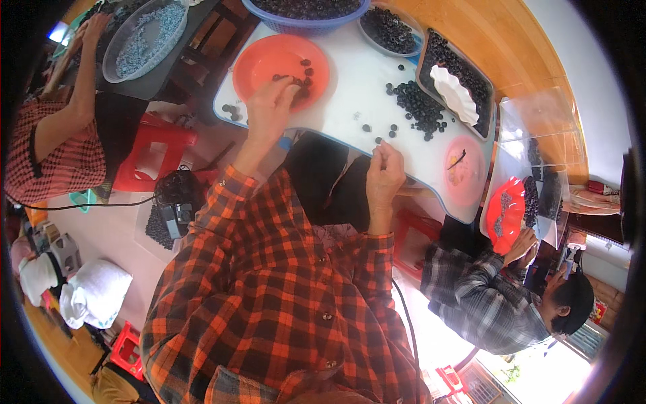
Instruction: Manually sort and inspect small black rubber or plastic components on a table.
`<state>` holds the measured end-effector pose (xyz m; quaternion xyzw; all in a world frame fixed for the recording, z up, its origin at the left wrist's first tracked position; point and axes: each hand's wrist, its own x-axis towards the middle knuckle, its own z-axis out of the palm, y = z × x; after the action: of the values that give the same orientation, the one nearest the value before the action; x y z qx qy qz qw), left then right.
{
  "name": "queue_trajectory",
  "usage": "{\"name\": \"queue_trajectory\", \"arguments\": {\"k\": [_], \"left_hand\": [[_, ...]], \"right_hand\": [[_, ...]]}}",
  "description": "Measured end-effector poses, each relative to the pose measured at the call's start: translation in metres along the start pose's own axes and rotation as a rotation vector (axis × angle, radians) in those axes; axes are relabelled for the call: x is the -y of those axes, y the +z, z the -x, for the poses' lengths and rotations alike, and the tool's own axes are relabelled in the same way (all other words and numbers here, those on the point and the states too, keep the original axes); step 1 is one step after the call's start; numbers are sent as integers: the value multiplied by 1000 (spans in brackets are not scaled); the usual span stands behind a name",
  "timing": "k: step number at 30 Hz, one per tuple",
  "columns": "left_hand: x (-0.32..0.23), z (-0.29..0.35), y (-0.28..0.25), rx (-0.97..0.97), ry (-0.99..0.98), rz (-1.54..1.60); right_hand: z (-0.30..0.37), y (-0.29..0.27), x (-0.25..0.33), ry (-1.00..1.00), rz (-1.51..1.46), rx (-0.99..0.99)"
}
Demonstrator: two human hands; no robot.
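Observation:
My left hand (270,104) reaches over a round orange-red basin (250,59), fingers drawn together at several small black round pieces (306,62) inside it. What those fingers hold, if anything, is hidden. Near the front edge of the white table (336,101), my right hand (386,168) is closed in a pinch, with a small black round piece (378,141) at its fingertips. A few more such pieces lie just beyond it, in front of a loose black pile (418,108).
At the back stand a blue basket (296,25) and a bowl (389,32) of black pieces. A dark tray (486,124) carries a white scalloped dish (455,93). A pink plate (464,172) sits at right. Two other people work nearby, one beside a red dish (505,215).

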<state>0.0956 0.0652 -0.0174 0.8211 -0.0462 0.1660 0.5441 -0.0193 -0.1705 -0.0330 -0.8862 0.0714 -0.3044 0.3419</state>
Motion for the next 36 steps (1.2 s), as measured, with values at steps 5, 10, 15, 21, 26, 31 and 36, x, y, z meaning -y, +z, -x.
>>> {"name": "queue_trajectory", "arguments": {"k": [5, 10, 15, 21, 26, 31, 36], "left_hand": [[-4, 6, -8, -105, -199, 137], [-5, 28, -3, -162, 49, -97], [-16, 50, 36, 17, 270, -78], [-24, 42, 76, 154, 364, -79], [-28, 29, 94, 292, 341, -178], [-29, 24, 98, 375, 342, -301], [-26, 26, 101, 384, 382, -363]], "right_hand": [[4, 6, -11, 133, -89, -11], [2, 8, -13, 211, -152, -37], [1, 9, -14, 193, -120, -57], [1, 8, -8, 144, -81, -64], [-1, 5, -7, 96, -48, -56], [-1, 6, -8, 95, -42, -69], [-1, 6, -11, 62, -38, -90]]}}
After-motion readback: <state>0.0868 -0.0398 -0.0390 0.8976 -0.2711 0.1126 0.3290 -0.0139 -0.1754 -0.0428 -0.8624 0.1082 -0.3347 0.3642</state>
